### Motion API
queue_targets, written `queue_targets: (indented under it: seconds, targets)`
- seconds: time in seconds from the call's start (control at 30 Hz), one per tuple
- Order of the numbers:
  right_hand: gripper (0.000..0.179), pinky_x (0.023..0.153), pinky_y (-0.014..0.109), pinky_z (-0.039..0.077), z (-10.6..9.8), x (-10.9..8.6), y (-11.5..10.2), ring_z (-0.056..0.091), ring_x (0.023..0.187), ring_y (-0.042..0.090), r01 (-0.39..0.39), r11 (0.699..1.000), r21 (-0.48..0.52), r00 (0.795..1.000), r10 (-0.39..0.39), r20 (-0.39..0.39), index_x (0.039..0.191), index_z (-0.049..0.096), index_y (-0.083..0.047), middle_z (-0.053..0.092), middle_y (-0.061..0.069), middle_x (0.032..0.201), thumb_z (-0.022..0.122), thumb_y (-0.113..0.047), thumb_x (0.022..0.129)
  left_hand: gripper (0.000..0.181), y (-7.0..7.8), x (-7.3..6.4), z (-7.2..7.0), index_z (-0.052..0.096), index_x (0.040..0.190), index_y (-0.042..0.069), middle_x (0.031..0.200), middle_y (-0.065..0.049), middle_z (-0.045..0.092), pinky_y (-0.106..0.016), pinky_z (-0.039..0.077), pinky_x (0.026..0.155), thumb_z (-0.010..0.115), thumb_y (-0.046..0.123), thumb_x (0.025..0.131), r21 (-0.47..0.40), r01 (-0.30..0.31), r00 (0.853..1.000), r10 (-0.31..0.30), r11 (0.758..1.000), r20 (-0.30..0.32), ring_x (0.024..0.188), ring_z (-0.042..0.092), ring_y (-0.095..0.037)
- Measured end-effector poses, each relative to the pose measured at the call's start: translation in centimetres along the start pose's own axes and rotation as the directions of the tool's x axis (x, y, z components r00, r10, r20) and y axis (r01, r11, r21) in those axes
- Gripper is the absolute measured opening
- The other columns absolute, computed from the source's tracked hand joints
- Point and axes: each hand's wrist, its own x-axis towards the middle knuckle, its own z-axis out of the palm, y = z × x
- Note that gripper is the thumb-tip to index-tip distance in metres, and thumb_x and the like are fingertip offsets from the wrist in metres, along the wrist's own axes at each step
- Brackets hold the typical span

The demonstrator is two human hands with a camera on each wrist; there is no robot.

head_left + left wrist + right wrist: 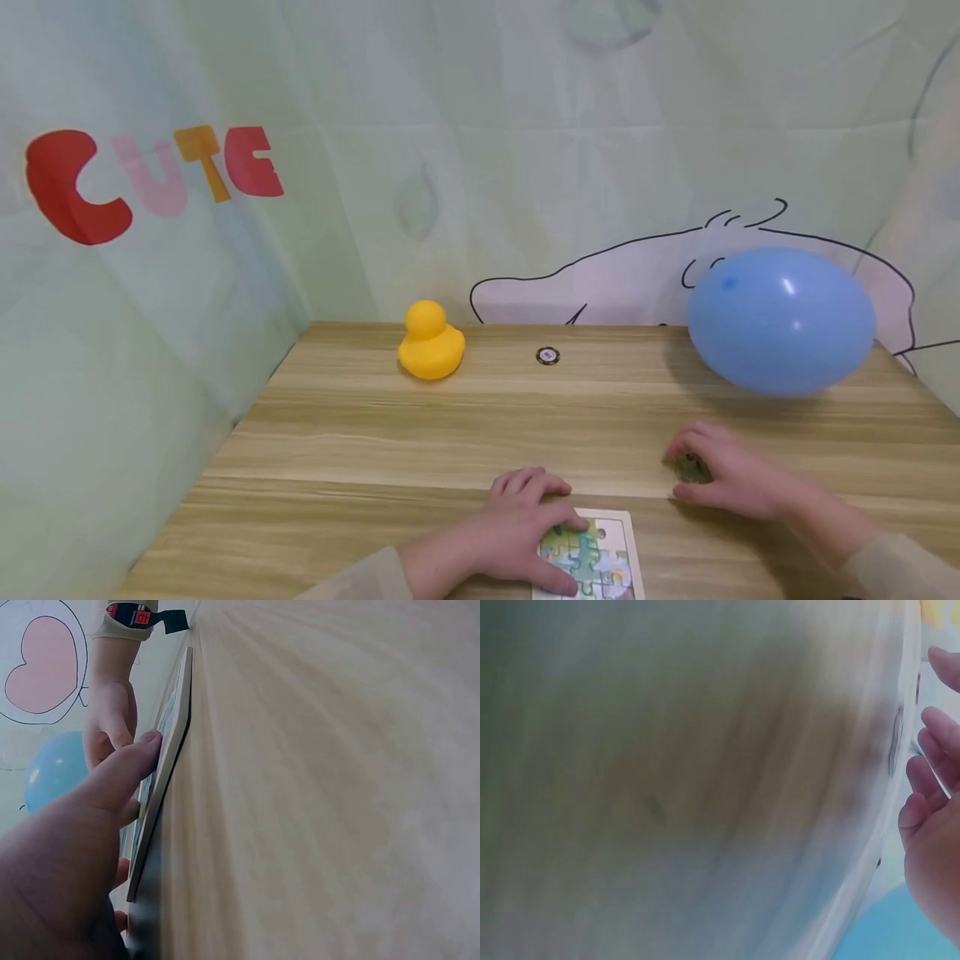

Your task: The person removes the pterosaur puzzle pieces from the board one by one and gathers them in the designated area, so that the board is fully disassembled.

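Observation:
My left hand (521, 529) lies over the left side of a small jigsaw puzzle (622, 542) in a pale frame, its thumb and a finger resting on the picture pieces. In the left wrist view the thumb touches the top of the thin puzzle board (174, 739). To the right, my right hand (738, 475) hovers with loosely bent fingers around a small dark greenish thing (690, 468), partly hidden by the hand. The right wrist view shows a thin dark flat shape (895, 742) on the table, apart from the fingertips; its kind is unclear.
A yellow rubber duck (431, 346) stands at the back of the wooden table (360, 433). Near it lies a dark round chip (548, 356) with a pale centre. A blue balloon (783, 325) sits at the back right. Printed cloth (450, 167) hangs behind and to the left.

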Motion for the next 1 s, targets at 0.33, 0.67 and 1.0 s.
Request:
queue_targets:
  seconds: [0.33, 0.67, 1.0]
  targets:
    - [0.030, 0.084, 0.035, 0.044, 1.4, 0.9, -2.1, 0.047, 0.099, 0.011, 0.048, 0.999, 0.015, 0.998, -0.048, 0.036, 0.102, 0.058, -0.023, 0.050, -0.013, 0.105, 0.070, -0.041, 0.081, 0.060, 0.0, -0.1, -0.1, 0.049, 0.127, 0.046, 0.143, 0.008, 0.031, -0.055, 0.018, 0.103, 0.058, 0.071, 0.074, -0.002, 0.005, 1.000, -0.005, 1.000, 0.010, 0.133, 0.022, -0.029]
    - [0.025, 0.083, 0.034, 0.044, 2.3, 1.3, -3.4, 0.047, 0.098, 0.010, 0.122, 0.992, 0.029, 0.992, -0.123, 0.025, 0.100, 0.057, -0.025, 0.049, -0.014, 0.106, 0.068, -0.040, 0.084, 0.058, 0.1, -0.1, -0.3, 0.050, 0.127, 0.045, 0.142, 0.007, 0.032, -0.054, 0.018, 0.103, 0.058, 0.070, 0.075, 0.002, 0.001, 1.000, -0.001, 1.000, 0.003, 0.132, 0.022, -0.028]
    - [0.019, 0.084, 0.031, 0.043, 2.7, 1.3, -4.8, 0.043, 0.100, 0.008, 0.102, 0.986, 0.132, 0.987, -0.117, 0.112, 0.102, 0.057, -0.030, 0.047, -0.016, 0.108, 0.065, -0.039, 0.087, 0.058, 0.3, -0.1, -0.5, 0.051, 0.126, 0.044, 0.141, 0.007, 0.033, -0.054, 0.019, 0.103, 0.059, 0.070, 0.074, 0.006, 0.000, 1.000, 0.000, 1.000, 0.005, 0.131, 0.024, -0.028]
